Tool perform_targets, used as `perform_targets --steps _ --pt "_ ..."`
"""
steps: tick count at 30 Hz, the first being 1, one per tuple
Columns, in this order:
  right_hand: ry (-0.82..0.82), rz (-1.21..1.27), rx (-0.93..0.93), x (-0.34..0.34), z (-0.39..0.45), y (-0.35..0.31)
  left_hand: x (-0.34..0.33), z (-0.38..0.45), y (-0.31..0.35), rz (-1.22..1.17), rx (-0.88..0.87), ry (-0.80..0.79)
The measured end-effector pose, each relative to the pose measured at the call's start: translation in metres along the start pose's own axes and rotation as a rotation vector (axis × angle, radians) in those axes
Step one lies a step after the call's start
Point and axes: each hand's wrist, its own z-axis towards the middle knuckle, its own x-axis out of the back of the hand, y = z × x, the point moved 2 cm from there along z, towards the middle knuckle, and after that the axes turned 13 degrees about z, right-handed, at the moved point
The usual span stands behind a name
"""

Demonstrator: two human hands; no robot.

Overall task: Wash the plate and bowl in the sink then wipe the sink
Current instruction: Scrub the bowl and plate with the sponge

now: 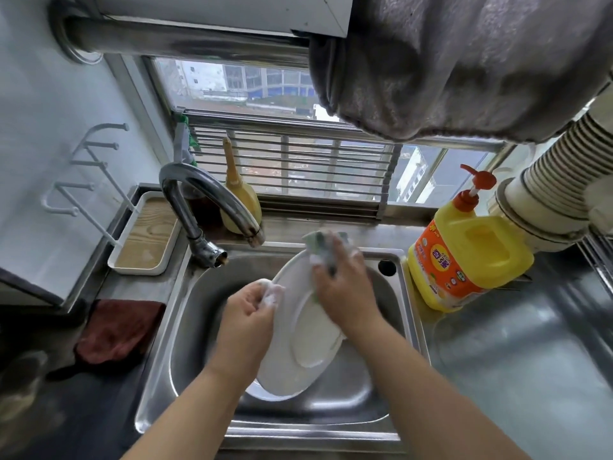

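Observation:
A white oval plate (308,340) is tilted up over the steel sink (185,330). My left hand (248,313) grips the plate's left rim, with foam on the fingers. My right hand (341,287) holds a soapy green-and-white sponge cloth (323,244) against the plate's upper right part. No bowl shows in this view; part of the sink floor is hidden behind the plate and my arms.
The curved faucet (205,200) arches over the sink's back left. A yellow detergent jug (464,257) with a red pump stands right of the sink. A dark red cloth (116,330) lies on the left counter, a white tray (146,234) behind it.

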Motion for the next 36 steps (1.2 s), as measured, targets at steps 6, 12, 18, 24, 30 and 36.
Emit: perform_targets --steps 6,12,18,24,30,36 --pt "0.006 0.004 -0.019 0.006 -0.001 0.001 0.001 -0.006 -0.002 -0.06 0.026 0.012" --pt "0.142 0.809 -0.543 0.011 -0.009 0.089 0.0 -0.015 0.0 -0.208 0.016 0.086" --pt "0.128 0.712 -0.237 0.038 -0.008 0.074 0.012 -0.019 -0.014 -0.171 0.117 -0.285" --pt "-0.188 -0.191 0.233 0.031 -0.001 -0.002 0.004 0.026 0.013 0.029 0.102 -0.433" --pt "-0.041 -0.002 -0.057 0.024 0.013 0.018 0.0 0.012 -0.002 -0.066 0.087 -0.246" --pt "-0.087 -0.136 0.257 -0.009 -0.02 -0.007 0.0 0.01 -0.003 -0.05 0.041 -0.182"
